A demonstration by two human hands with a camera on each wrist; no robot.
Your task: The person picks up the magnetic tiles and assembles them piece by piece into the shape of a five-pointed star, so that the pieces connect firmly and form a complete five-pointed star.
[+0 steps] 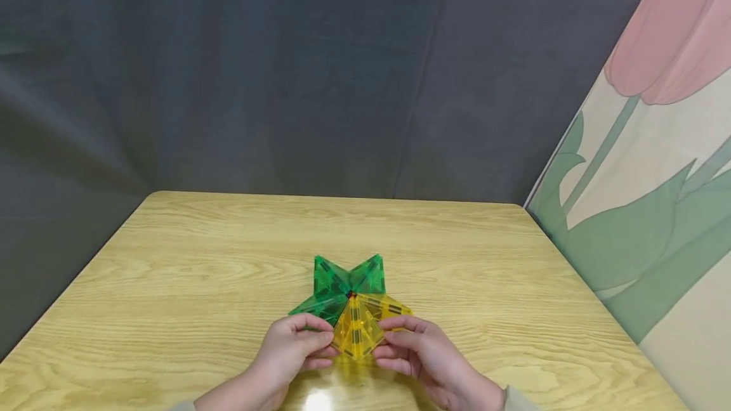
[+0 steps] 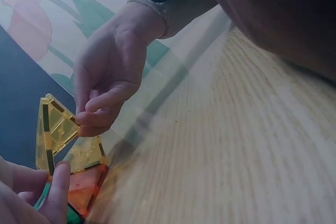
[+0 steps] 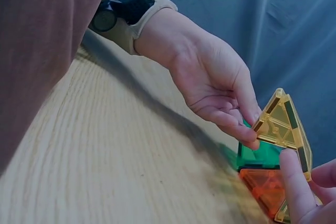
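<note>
A star-shaped build of see-through magnetic tiles stands on the wooden table. Green magnetic tiles (image 1: 365, 276) form its far and left points; yellow magnetic tiles (image 1: 356, 328) form the near point and the right one. My left hand (image 1: 297, 346) pinches the left edge of the near yellow point, thumb and fingers on it. At its right edge, my right hand (image 1: 425, 351) pinches the same point. Both wrist views show the yellow tiles raised as a hollow peak. Beneath them an orange tile (image 3: 262, 187) shows, with a green tile (image 3: 262, 156) beside it.
The wood-grain table (image 1: 171, 284) extends around the build. A dark curtain (image 1: 285, 81) hangs behind its far edge. On the right is a panel (image 1: 645, 208) printed with tulips.
</note>
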